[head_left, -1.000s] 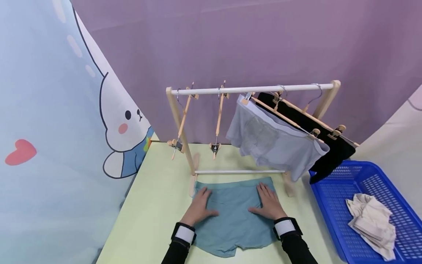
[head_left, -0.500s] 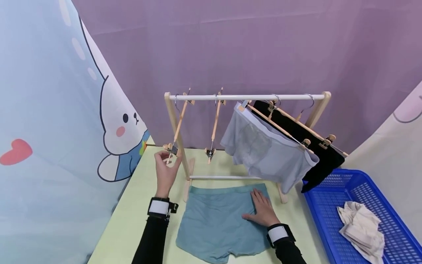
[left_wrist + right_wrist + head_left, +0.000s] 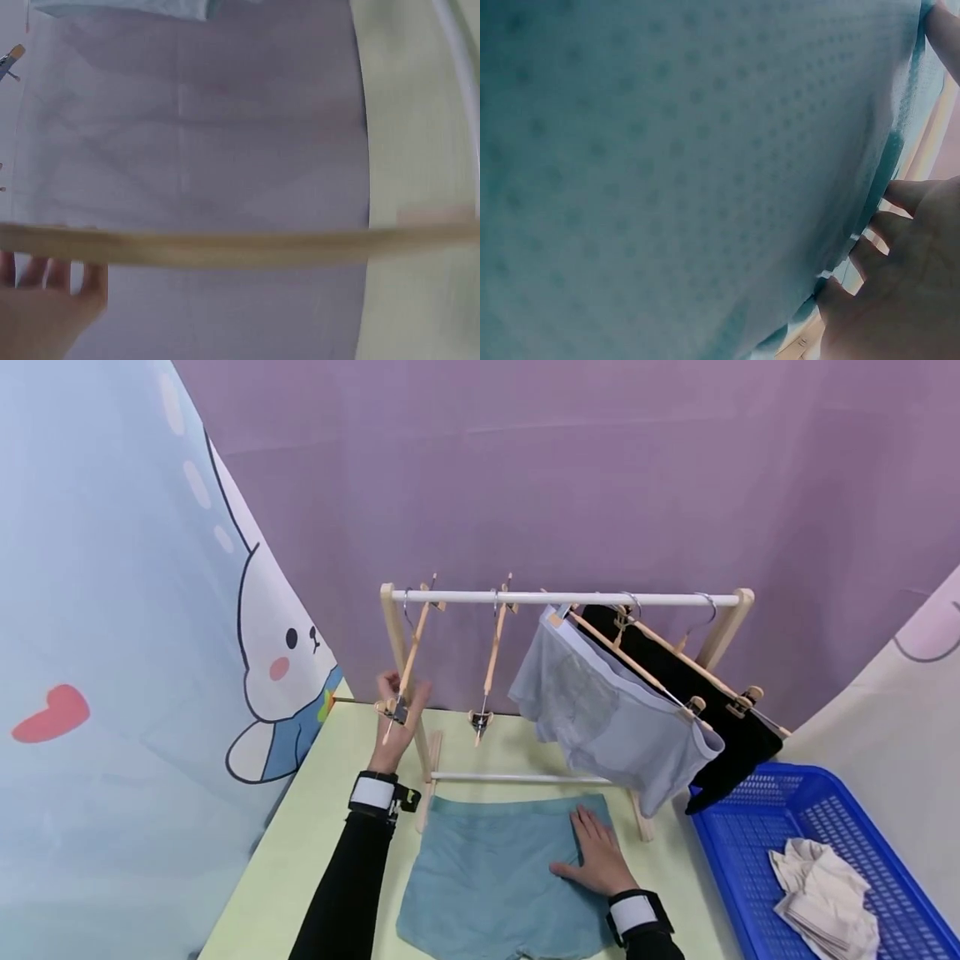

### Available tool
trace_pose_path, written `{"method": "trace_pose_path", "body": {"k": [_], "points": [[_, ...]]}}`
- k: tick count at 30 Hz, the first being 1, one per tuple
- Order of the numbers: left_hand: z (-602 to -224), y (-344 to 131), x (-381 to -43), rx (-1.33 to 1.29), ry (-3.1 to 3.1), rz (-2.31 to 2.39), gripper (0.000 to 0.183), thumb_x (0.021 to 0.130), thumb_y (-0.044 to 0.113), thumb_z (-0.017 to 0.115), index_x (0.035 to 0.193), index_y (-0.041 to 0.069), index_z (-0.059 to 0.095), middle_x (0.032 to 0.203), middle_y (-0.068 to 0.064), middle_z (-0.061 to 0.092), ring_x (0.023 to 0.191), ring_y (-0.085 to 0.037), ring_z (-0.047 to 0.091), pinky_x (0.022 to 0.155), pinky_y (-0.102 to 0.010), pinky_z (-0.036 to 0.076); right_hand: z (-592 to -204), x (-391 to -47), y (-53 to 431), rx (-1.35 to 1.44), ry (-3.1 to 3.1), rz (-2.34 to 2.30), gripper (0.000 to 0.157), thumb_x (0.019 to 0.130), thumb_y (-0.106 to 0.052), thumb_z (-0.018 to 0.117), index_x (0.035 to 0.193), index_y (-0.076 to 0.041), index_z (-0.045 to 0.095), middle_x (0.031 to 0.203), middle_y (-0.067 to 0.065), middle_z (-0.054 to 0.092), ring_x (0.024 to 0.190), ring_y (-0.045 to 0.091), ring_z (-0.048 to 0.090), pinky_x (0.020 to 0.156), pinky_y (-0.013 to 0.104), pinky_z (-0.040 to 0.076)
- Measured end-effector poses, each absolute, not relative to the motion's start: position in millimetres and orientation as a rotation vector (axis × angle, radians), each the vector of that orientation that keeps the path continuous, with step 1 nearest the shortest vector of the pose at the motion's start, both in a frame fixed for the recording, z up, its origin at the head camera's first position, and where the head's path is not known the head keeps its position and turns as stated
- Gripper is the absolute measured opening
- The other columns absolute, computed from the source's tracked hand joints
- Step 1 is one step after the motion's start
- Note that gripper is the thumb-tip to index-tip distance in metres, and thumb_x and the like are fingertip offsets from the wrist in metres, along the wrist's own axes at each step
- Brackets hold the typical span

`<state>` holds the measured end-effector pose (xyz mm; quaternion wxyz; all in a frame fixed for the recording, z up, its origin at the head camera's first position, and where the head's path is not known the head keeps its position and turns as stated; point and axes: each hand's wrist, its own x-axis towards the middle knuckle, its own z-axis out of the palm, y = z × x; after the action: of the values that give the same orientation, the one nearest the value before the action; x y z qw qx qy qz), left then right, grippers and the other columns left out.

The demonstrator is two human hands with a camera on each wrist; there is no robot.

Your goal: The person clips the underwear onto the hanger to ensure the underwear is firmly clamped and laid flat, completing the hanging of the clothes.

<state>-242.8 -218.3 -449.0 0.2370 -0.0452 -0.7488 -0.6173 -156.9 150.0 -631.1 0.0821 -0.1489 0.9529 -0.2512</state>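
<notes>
Teal shorts [image 3: 495, 868] lie flat on the table with the waistband toward the rack. My right hand [image 3: 598, 857] rests spread on their right side, and the dotted teal fabric [image 3: 667, 172] fills much of the right wrist view. Up at the rack's left end, my left hand [image 3: 401, 733] is raised behind the leftmost clip hanger [image 3: 414, 650], thumb and fingers apart on either side of it. Part of that hand is hidden by the hanger's clip. In the left wrist view, a wooden bar [image 3: 247, 249] crosses in front of the fingers.
The rack's white rail [image 3: 562, 598] also bears a second bare hanger [image 3: 492, 656], light grey shorts [image 3: 607, 702] and a black garment [image 3: 731, 756]. A blue basket [image 3: 712, 860] at right holds crumpled white cloth [image 3: 825, 893]. A purple backdrop [image 3: 562, 468] stands behind.
My left hand has left the shorts, gone up to the leftmost hanger's clip, then moved higher behind the hanger. My right hand has stayed on the shorts. The head view has shifted slightly.
</notes>
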Motion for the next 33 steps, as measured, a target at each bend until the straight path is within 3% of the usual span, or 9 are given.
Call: {"method": "trace_pose_path", "body": {"k": [4, 9, 13, 17, 20, 24, 27, 30, 33], "points": [[-452, -215, -245, -0.082, -2.143, -1.797, 0.029, 0.105, 0.03, 0.049, 0.093, 0.003, 0.053, 0.081, -0.008, 0.054, 0.071, -0.013, 0.048, 0.066, -0.026, 0.037, -632, -154, 151, -0.408, 2.837, -0.722, 0.107, 0.076, -0.06, 0.076, 0.151, 0.003, 0.033, 0.158, 0.026, 0.027, 0.146, 0.046, 0.023, 0.115, 0.064, 0.018], [-454, -212, -242, 0.106, -2.148, -1.735, 0.046, 0.105, 0.03, 0.048, 0.098, -0.013, 0.064, 0.062, 0.003, 0.04, 0.051, -0.009, 0.033, 0.05, -0.024, 0.03, -627, -154, 151, -0.414, 2.828, -0.708, 0.103, 0.079, -0.057, 0.076, 0.151, 0.003, 0.033, 0.158, 0.026, 0.028, 0.146, 0.046, 0.022, 0.115, 0.063, 0.018], [-458, -209, -245, 0.105, -2.204, -1.586, 0.045, 0.106, 0.025, 0.045, 0.113, -0.015, 0.064, 0.065, -0.012, 0.05, 0.056, -0.011, 0.041, 0.054, -0.021, 0.033, -614, -155, 151, -0.379, 2.789, -0.769, 0.101, 0.081, -0.047, 0.079, 0.151, 0.006, 0.031, 0.156, 0.03, 0.029, 0.144, 0.048, 0.026, 0.113, 0.063, 0.022], [-458, -207, -252, 0.01, -2.178, -1.592, 0.04, 0.107, 0.02, 0.045, 0.103, -0.015, 0.064, 0.075, -0.028, 0.054, 0.062, -0.008, 0.043, 0.06, -0.018, 0.032, -589, -164, 146, -0.316, 2.744, -0.941, 0.103, 0.088, -0.036, 0.076, 0.153, 0.011, 0.012, 0.155, 0.036, 0.02, 0.142, 0.054, 0.023, 0.111, 0.064, 0.026], [-452, -202, -250, 0.004, -2.158, -1.643, 0.042, 0.106, 0.02, 0.046, 0.085, -0.013, 0.06, 0.062, -0.016, 0.046, 0.055, -0.005, 0.034, 0.055, -0.02, 0.029, -554, -173, 134, -0.302, 2.73, -1.075, 0.1, 0.095, -0.033, 0.068, 0.154, 0.007, -0.002, 0.158, 0.036, 0.009, 0.144, 0.053, 0.016, 0.112, 0.064, 0.025], [-443, -197, -243, 0.05, -2.105, -1.72, 0.042, 0.104, 0.019, 0.049, 0.075, -0.007, 0.063, 0.057, 0.002, 0.042, 0.049, -0.003, 0.033, 0.05, -0.019, 0.029, -489, -178, 114, -0.405, 2.825, -1.218, 0.082, 0.103, -0.038, 0.054, 0.157, 0.0, 0.005, 0.158, 0.03, 0.02, 0.145, 0.047, 0.022, 0.111, 0.063, 0.029], [-442, -197, -243, 0.056, -2.019, -1.826, 0.041, 0.104, 0.017, 0.049, 0.081, -0.013, 0.064, 0.064, -0.006, 0.055, 0.053, 0.0, 0.04, 0.052, -0.015, 0.034, -439, -179, 99, -0.62, 2.899, -1.374, 0.066, 0.106, -0.038, 0.045, 0.159, -0.013, 0.015, 0.155, 0.022, 0.034, 0.143, 0.038, 0.032, 0.11, 0.06, 0.032], [-444, -198, -244, 0.058, -2.017, -1.788, 0.038, 0.104, 0.016, 0.049, 0.108, -0.019, 0.065, 0.081, -0.018, 0.065, 0.065, 0.001, 0.05, 0.059, -0.012, 0.039, -396, -175, 81, -0.867, 2.901, -1.484, 0.06, 0.107, -0.04, 0.042, 0.159, -0.027, 0.018, 0.149, 0.015, 0.044, 0.138, 0.03, 0.041, 0.107, 0.056, 0.037], [-442, -198, -245, 0.038, -2.074, -1.708, 0.043, 0.106, 0.021, 0.047, 0.094, -0.018, 0.062, 0.069, -0.014, 0.056, 0.06, -0.004, 0.044, 0.056, -0.016, 0.035, -370, -170, 62, -1.019, 2.892, -1.464, 0.066, 0.103, -0.054, 0.042, 0.159, -0.031, 0.017, 0.144, 0.011, 0.05, 0.13, 0.027, 0.05, 0.101, 0.051, 0.045]]}}
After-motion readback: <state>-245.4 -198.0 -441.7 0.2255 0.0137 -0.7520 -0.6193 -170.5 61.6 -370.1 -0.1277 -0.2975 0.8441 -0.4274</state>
